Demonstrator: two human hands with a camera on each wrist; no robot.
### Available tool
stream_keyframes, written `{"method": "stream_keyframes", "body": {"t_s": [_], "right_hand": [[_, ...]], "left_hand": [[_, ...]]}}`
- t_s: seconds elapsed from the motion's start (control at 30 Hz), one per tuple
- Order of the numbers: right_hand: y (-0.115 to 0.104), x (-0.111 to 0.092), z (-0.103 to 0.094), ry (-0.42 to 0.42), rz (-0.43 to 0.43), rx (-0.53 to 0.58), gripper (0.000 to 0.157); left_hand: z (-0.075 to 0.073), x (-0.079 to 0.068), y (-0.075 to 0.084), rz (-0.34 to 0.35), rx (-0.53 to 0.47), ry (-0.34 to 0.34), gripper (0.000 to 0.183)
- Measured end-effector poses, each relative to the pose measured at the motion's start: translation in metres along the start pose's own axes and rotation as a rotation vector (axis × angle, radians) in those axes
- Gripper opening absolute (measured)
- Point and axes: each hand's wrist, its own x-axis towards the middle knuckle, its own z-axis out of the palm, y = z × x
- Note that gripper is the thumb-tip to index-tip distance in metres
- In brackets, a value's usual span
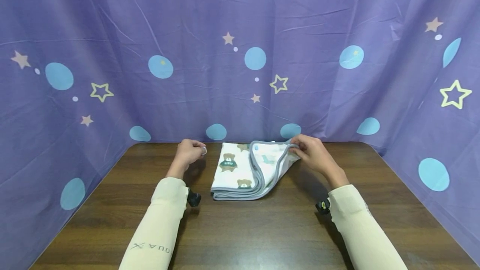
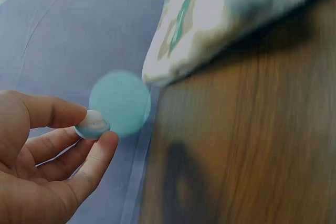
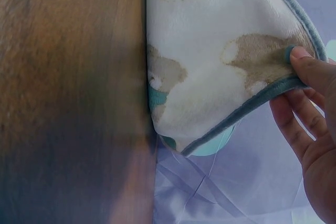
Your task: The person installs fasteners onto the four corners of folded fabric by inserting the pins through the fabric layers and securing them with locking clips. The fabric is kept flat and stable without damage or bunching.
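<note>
A white baby blanket (image 1: 234, 174) with brown bear prints and grey-blue edging lies folded on the table. My right hand (image 1: 315, 153) pinches its far right corner between thumb and fingers, holding the top layers lifted and turned partly back. In the right wrist view the raised flap (image 3: 205, 82) slopes up to those fingers. Left of the blanket, my left hand (image 1: 188, 151) is held above the table, apart from the cloth. Its thumb and fingertips pinch a small round white and light-blue object (image 2: 92, 124); I cannot tell what it is.
A brown wooden table (image 1: 247, 232) spans the space below both hands. Behind its far edge and along the sides hangs a purple curtain (image 1: 202, 82) with stars and blue dots. A small black device (image 1: 193, 198) sits at the left wrist, another (image 1: 323, 206) at the right.
</note>
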Motion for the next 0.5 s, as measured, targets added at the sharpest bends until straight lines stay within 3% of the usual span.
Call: {"method": "stream_keyframes", "body": {"t_s": [0.33,0.5], "right_hand": [[-0.001,0.000,0.000,-0.004,-0.001,0.012,0.019],[0.000,0.000,0.001,0.001,-0.017,0.013,0.019]], "left_hand": [[0.043,-0.002,0.040,0.099,0.005,-0.060,0.022],[0.058,-0.005,0.061,0.121,0.007,-0.124,0.022]]}}
